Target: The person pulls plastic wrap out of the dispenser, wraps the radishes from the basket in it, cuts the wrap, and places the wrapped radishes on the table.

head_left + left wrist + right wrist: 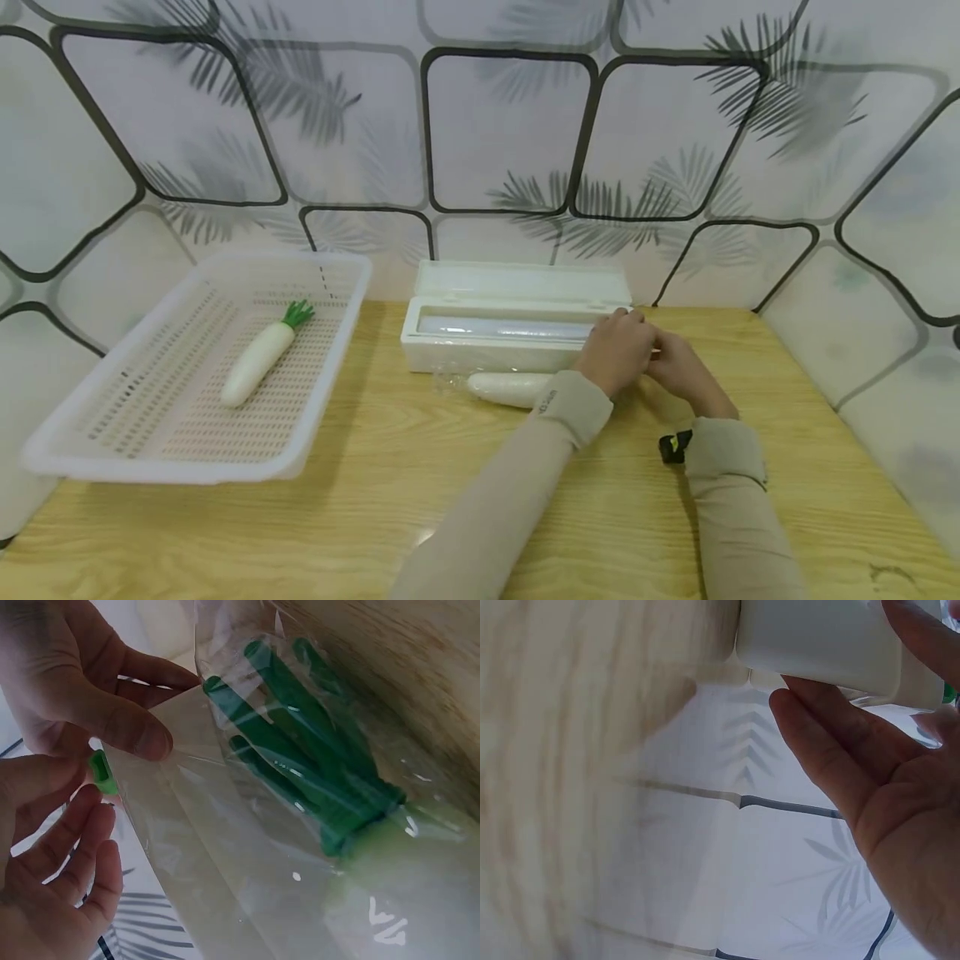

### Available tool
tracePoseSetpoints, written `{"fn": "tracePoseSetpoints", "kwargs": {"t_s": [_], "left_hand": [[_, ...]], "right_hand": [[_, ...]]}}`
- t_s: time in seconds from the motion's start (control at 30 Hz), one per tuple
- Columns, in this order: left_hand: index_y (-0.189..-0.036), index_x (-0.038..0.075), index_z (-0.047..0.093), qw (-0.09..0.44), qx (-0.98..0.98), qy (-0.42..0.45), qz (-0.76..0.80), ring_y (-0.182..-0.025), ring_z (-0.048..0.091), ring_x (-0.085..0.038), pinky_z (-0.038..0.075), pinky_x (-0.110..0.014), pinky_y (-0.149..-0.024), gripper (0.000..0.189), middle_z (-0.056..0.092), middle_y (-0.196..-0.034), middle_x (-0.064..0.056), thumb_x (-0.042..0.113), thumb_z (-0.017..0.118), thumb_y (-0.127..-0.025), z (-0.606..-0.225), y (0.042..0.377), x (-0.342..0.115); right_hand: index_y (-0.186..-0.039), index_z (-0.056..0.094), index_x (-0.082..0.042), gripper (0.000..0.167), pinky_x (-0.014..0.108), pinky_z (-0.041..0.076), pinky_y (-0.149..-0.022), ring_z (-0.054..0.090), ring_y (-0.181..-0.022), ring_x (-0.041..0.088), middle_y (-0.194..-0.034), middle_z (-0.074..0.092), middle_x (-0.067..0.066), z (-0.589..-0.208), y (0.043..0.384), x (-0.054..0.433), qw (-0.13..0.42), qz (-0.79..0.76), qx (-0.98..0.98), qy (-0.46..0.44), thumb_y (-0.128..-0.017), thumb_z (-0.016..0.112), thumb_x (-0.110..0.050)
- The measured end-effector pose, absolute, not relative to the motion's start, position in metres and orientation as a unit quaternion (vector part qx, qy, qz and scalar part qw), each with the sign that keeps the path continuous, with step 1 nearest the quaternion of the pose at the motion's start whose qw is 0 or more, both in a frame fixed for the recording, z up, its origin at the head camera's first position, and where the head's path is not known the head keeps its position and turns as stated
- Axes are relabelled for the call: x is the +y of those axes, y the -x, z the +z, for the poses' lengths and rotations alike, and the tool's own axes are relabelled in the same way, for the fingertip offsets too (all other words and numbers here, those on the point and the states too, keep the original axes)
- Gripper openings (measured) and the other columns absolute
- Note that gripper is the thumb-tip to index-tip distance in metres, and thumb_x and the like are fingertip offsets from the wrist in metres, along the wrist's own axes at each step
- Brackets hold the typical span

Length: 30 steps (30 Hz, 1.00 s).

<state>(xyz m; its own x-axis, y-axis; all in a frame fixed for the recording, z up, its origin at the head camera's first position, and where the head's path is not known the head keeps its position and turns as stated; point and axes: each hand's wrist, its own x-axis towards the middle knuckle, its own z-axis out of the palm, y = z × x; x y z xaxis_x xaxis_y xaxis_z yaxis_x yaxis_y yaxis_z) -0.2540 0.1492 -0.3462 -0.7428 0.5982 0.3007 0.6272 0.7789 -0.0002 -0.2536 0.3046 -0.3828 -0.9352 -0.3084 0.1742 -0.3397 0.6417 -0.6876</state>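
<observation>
A white cling film box (pixel 487 357) stands with its lid (pixel 525 282) raised and a film roll (pixel 502 327) inside. My left hand (pixel 617 354) is over the box's right end; its curled fingertips meet around a small green slider (pixel 103 772) in the left wrist view. My right hand (pixel 686 371) grips that end, its thumb (pixel 150 739) on the front face and its fingers (pixel 817 750) around the far side. In front of the box lies a white radish (pixel 506 388) wrapped in clear film, its green top (pixel 307 750) showing in the left wrist view.
To the left stands a white plastic basket (pixel 300 450) with an unwrapped white radish (pixel 255 367) in it. The wooden table (pixel 375 533) meets a patterned wall covering (pixel 510 133) behind the box and on the right. A black wrist strap (pixel 675 447) hangs by the right sleeve.
</observation>
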Motion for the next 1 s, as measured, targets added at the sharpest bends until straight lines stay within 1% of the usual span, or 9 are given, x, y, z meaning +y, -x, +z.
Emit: {"fn": "tracePoseSetpoints", "kwargs": {"t_s": [0.13, 0.3, 0.43, 0.53, 0.67, 0.7, 0.77, 0.9, 1.0], "left_hand": [[-0.104, 0.023, 0.079, 0.149, -0.938, 0.310, -0.048, -0.089, 0.061, -0.011, 0.052, -0.023, -0.077, 0.012, 0.068, -0.098, 0.006, 0.023, 0.068, -0.099, -0.3489, 0.2557, 0.1504], [-0.100, 0.025, 0.079, 0.158, -0.940, 0.301, -0.034, -0.089, 0.063, -0.010, 0.052, -0.024, -0.080, 0.011, 0.068, -0.097, 0.007, 0.028, 0.068, -0.100, -0.3522, 0.2589, 0.1501], [-0.105, 0.026, 0.080, 0.159, -0.938, 0.307, -0.031, -0.090, 0.064, -0.009, 0.051, -0.025, -0.082, 0.013, 0.069, -0.098, 0.008, 0.026, 0.068, -0.100, -0.3520, 0.2606, 0.1501], [-0.108, 0.026, 0.079, 0.150, -0.939, 0.308, -0.037, -0.091, 0.063, -0.009, 0.050, -0.025, -0.083, 0.014, 0.070, -0.099, 0.008, 0.024, 0.070, -0.098, -0.3514, 0.2613, 0.1501], [-0.107, 0.026, 0.079, 0.137, -0.942, 0.304, -0.047, -0.091, 0.062, -0.010, 0.049, -0.027, -0.085, 0.012, 0.069, -0.097, 0.009, 0.024, 0.073, -0.096, -0.3513, 0.2616, 0.1498], [-0.107, 0.026, 0.079, 0.136, -0.942, 0.303, -0.048, -0.090, 0.062, -0.010, 0.049, -0.027, -0.085, 0.012, 0.069, -0.096, 0.009, 0.025, 0.074, -0.096, -0.3513, 0.2619, 0.1496], [-0.108, 0.027, 0.079, 0.135, -0.943, 0.301, -0.046, -0.090, 0.062, -0.009, 0.049, -0.027, -0.085, 0.014, 0.069, -0.095, 0.009, 0.027, 0.075, -0.095, -0.3512, 0.2623, 0.1497], [-0.114, 0.027, 0.078, 0.135, -0.943, 0.302, -0.035, -0.090, 0.064, -0.009, 0.050, -0.028, -0.087, 0.020, 0.071, -0.096, 0.009, 0.030, 0.076, -0.094, -0.3506, 0.2635, 0.1483], [-0.114, 0.026, 0.078, 0.137, -0.941, 0.305, -0.041, -0.088, 0.065, -0.009, 0.050, -0.028, -0.085, 0.022, 0.072, -0.095, 0.008, 0.028, 0.077, -0.093, -0.3499, 0.2635, 0.1462]], "right_hand": [[-0.131, 0.051, 0.020, 0.042, 0.058, 0.052, -0.092, 0.056, -0.115, 0.054, -0.129, 0.055, 0.040, -0.3839, 0.2543, 0.3027, 0.025, 0.369, -0.911, -0.180, -0.095, 0.066, 0.004], [-0.135, 0.049, 0.019, 0.048, 0.059, 0.052, -0.091, 0.056, -0.116, 0.055, -0.132, 0.053, 0.040, -0.3834, 0.2554, 0.3025, 0.024, 0.359, -0.916, -0.178, -0.095, 0.068, 0.002], [-0.135, 0.049, 0.020, 0.048, 0.059, 0.052, -0.092, 0.054, -0.118, 0.056, -0.134, 0.051, 0.041, -0.3827, 0.2549, 0.3025, 0.022, 0.359, -0.917, -0.174, -0.095, 0.068, 0.000], [-0.137, 0.047, 0.020, 0.049, 0.054, 0.056, -0.087, 0.058, -0.114, 0.055, -0.136, 0.048, 0.042, -0.3826, 0.2535, 0.3025, 0.009, 0.374, -0.912, -0.169, -0.096, 0.066, 0.000], [-0.143, 0.040, 0.019, 0.051, 0.042, 0.061, -0.074, 0.066, -0.103, 0.050, -0.140, 0.042, 0.043, -0.3832, 0.2522, 0.3019, -0.033, 0.430, -0.889, -0.153, -0.099, 0.060, 0.003], [-0.144, 0.038, 0.019, 0.052, 0.040, 0.061, -0.074, 0.066, -0.104, 0.050, -0.142, 0.041, 0.043, -0.3832, 0.2523, 0.3018, -0.040, 0.439, -0.885, -0.150, -0.100, 0.060, 0.003], [-0.145, 0.039, 0.018, 0.053, 0.042, 0.061, -0.079, 0.063, -0.109, 0.050, -0.144, 0.040, 0.042, -0.3827, 0.2518, 0.3025, -0.035, 0.434, -0.887, -0.154, -0.100, 0.061, 0.002], [-0.143, 0.043, 0.016, 0.053, 0.055, 0.052, -0.094, 0.052, -0.123, 0.053, -0.145, 0.042, 0.038, -0.3833, 0.2517, 0.3048, -0.001, 0.398, -0.900, -0.177, -0.098, 0.065, -0.001], [-0.143, 0.045, 0.014, 0.053, 0.057, 0.049, -0.098, 0.050, -0.126, 0.052, -0.145, 0.044, 0.036, -0.3851, 0.2525, 0.3065, 0.009, 0.396, -0.899, -0.185, -0.098, 0.066, -0.003]]}}
